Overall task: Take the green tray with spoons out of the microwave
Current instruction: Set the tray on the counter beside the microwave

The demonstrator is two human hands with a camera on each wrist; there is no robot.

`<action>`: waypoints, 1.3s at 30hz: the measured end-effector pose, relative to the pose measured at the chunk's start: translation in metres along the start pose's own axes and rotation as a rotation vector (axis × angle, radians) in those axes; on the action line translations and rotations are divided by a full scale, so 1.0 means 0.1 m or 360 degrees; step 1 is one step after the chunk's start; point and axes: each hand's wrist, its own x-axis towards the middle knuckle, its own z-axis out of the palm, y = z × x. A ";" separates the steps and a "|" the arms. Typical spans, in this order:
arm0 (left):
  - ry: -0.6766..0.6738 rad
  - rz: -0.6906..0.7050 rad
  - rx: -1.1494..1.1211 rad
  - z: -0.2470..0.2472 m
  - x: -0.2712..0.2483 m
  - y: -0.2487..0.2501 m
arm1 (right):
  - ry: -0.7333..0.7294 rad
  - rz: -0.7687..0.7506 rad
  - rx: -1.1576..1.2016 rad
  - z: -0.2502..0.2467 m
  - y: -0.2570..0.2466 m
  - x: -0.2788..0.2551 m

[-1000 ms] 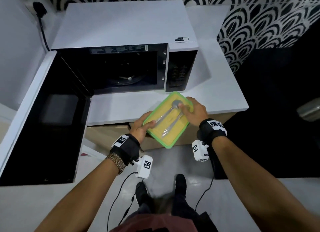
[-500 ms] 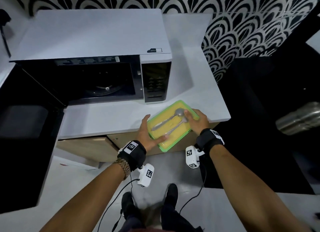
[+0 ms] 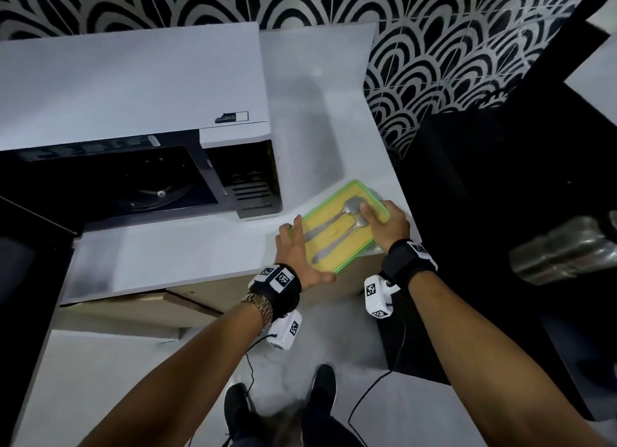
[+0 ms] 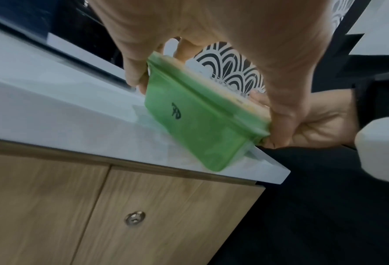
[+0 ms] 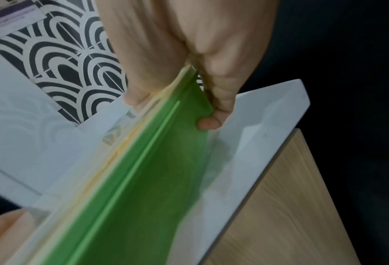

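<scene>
The green tray (image 3: 354, 246) has a yellow inside and holds two metal spoons (image 3: 327, 224). It is over the front right corner of the white counter (image 3: 187, 246), outside the microwave (image 3: 133, 89). My left hand (image 3: 295, 249) grips its near left end, fingers (image 4: 133, 77) on one corner. My right hand (image 3: 384, 224) grips the right end, thumb inside by a spoon bowl, fingers (image 5: 211, 123) beneath. The left wrist view shows the tray's green underside (image 4: 196, 125) tilted just over the counter; whether it touches is unclear.
The microwave's door (image 3: 20, 279) hangs open at the left and its dark cavity (image 3: 110, 183) shows the turntable. Wooden cabinet fronts (image 4: 143, 215) sit under the counter. A black-and-white patterned wall (image 3: 434, 63) stands behind. A metal cylinder (image 3: 564, 253) lies in the dark at right.
Both hands have carried the tray to the right, from in front of the microwave to the counter's right front corner. My view has swung right with it.
</scene>
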 end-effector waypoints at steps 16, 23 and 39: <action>0.0071 0.0233 0.0757 0.09 0.91 0.57 | -0.0034 -0.0349 -0.0293 0.03 0.04 0.73; -0.0038 0.0084 0.0954 0.04 1.23 0.82 | -0.0217 -0.0510 -0.0852 0.09 -0.02 1.00; -0.0052 0.0041 0.0904 -0.03 1.32 0.83 | -0.0333 -0.0445 -0.0903 0.05 -0.17 1.08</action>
